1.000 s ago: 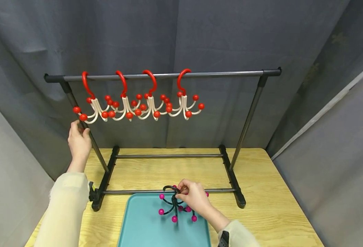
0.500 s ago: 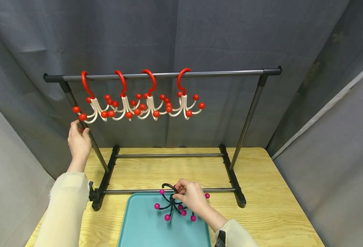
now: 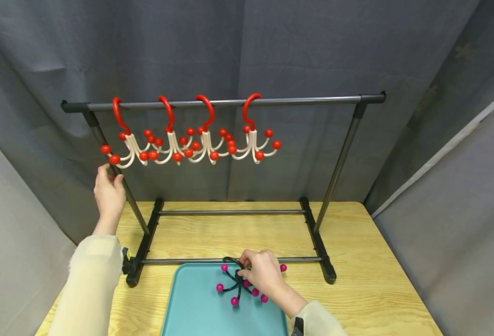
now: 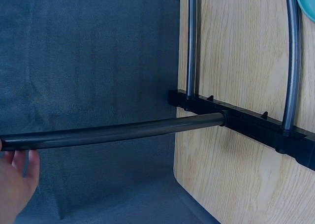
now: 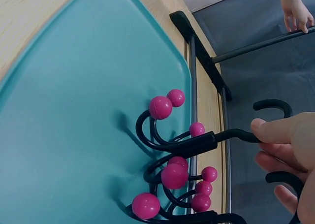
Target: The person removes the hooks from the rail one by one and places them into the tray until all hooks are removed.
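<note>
My right hand (image 3: pixel 263 275) pinches the hook's neck of a black multi-hook hanger (image 5: pixel 199 143) with pink ball tips, over the front tray. A second black hanger (image 5: pixel 199 217) of the same kind lies alongside it in the right wrist view; its hook passes by my fingers, and in the head view my hand hides most of it. My left hand (image 3: pixel 109 196) grips the left post (image 4: pixel 123 133) of the garment rack, thumb on one side and fingers on the other. Several white hangers (image 3: pixel 252 140) with red hooks and red balls hang from the rack's top bar (image 3: pixel 309 101).
The teal tray (image 3: pixel 205 312) lies at the front of the wooden table (image 3: pixel 356 270), its far edge by the rack's front lower bar (image 3: pixel 179 261). Black feet (image 3: pixel 319 247) carry the rack. Grey curtains (image 3: pixel 314 46) enclose the back and sides.
My right hand has lifted the black hanger slightly leftward, then lowered it a little; its pink-tipped arms have turned. My left hand stays on the post.
</note>
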Action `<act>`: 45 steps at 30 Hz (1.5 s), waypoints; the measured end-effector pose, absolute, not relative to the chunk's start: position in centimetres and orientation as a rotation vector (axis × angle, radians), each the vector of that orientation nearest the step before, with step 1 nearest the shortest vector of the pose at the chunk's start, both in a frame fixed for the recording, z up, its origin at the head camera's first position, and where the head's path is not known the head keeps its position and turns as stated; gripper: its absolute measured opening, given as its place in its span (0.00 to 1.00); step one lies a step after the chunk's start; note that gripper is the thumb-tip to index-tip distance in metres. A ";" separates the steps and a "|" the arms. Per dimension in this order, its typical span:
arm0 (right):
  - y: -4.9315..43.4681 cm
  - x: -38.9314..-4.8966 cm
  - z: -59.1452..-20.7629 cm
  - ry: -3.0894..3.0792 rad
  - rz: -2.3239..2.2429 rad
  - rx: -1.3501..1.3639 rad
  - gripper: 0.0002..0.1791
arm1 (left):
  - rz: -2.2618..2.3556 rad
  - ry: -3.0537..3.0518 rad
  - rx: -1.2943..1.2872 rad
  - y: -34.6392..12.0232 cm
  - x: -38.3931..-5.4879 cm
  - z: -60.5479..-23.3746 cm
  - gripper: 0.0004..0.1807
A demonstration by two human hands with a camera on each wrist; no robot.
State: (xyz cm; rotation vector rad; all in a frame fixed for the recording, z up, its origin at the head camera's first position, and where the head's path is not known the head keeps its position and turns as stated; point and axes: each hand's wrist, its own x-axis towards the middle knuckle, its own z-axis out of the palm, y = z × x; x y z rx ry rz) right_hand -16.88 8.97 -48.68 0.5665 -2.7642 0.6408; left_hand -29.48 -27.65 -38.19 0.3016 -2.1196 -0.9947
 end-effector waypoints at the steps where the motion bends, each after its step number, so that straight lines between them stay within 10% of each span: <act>1: 9.0 -16.9 -48.7 -2.767 0.628 0.566 0.13 | -0.994 -2.119 0.302 -27.6 -29.5 -38.2 0.18; 45: 10.3 -16.9 -46.2 -2.826 0.768 0.522 0.12 | -0.966 -2.126 0.287 -27.8 -29.5 -38.5 0.18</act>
